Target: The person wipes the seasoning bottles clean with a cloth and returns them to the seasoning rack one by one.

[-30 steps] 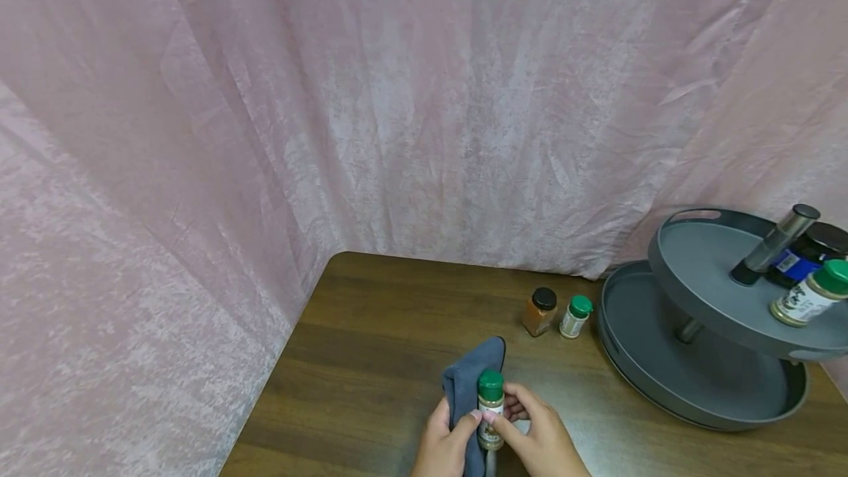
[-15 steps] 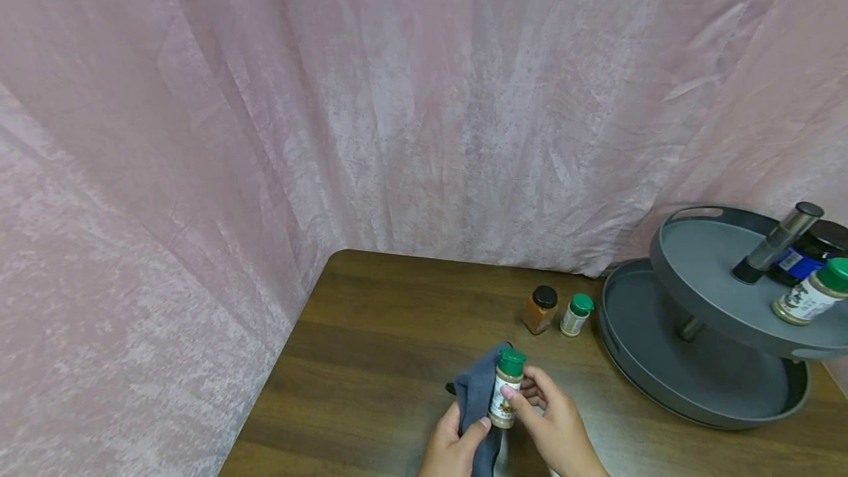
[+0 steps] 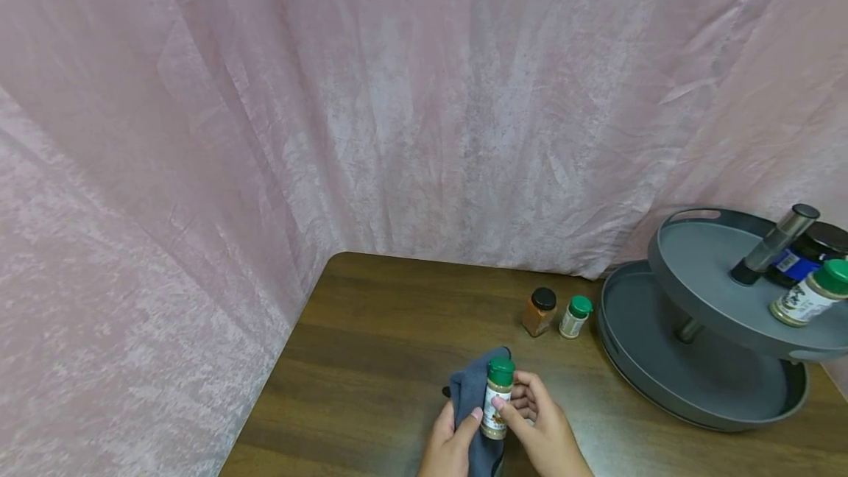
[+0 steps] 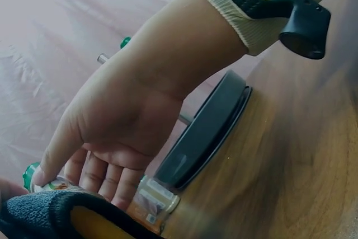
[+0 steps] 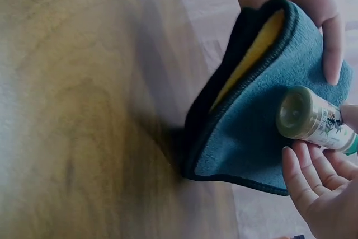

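My left hand (image 3: 447,442) grips a folded blue-grey cloth (image 3: 469,389), its thumb on the front. The right wrist view shows a yellow inner side in the fold of the cloth (image 5: 246,121). My right hand (image 3: 545,429) holds a small spice jar (image 3: 497,407) between thumb and fingers, green cap up and slightly tilted. The jar lies against the cloth in the head view. From the right wrist, the bottom of the jar (image 5: 295,113) faces the camera, close to the cloth. In the left wrist view, the right hand (image 4: 123,116) hides most of the jar.
A black-capped orange-brown spice jar (image 3: 539,311) and a green-capped jar (image 3: 575,317) stand on the wooden table (image 3: 371,330). To the right is a grey two-tier round tray (image 3: 702,381). Its upper tier bears a dark jar (image 3: 804,252) and another green-capped jar (image 3: 808,297).
Both hands, cloth and jar shifted up and right, then slightly back down and left. The spice jar tilted right, then came more upright. Both hands keep their holds.
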